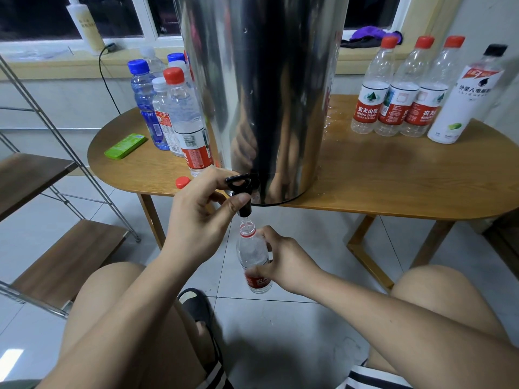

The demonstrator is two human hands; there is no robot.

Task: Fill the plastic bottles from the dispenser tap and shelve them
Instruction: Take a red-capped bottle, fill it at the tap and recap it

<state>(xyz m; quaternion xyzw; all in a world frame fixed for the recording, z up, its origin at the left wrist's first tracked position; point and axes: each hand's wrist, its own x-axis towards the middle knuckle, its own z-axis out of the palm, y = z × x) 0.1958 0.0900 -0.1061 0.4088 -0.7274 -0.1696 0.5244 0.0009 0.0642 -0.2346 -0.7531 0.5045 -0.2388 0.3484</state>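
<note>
A tall steel dispenser (266,88) stands on the wooden table (393,178), its black tap (243,192) over the front edge. My left hand (202,217) grips the tap lever, thumb pressed on the spout. Water runs from the spout into an open clear bottle with a red label (254,259), which my right hand (283,259) holds upright just below the tap. Its red cap (182,182) lies on the table edge to the left.
Several capped bottles (171,108) stand left of the dispenser beside a green box (125,146). Three empty red-capped bottles (398,91) and a white bottle (466,99) stand at the right. A metal rack with wooden shelves (42,186) is at the left. My knees frame the tiled floor.
</note>
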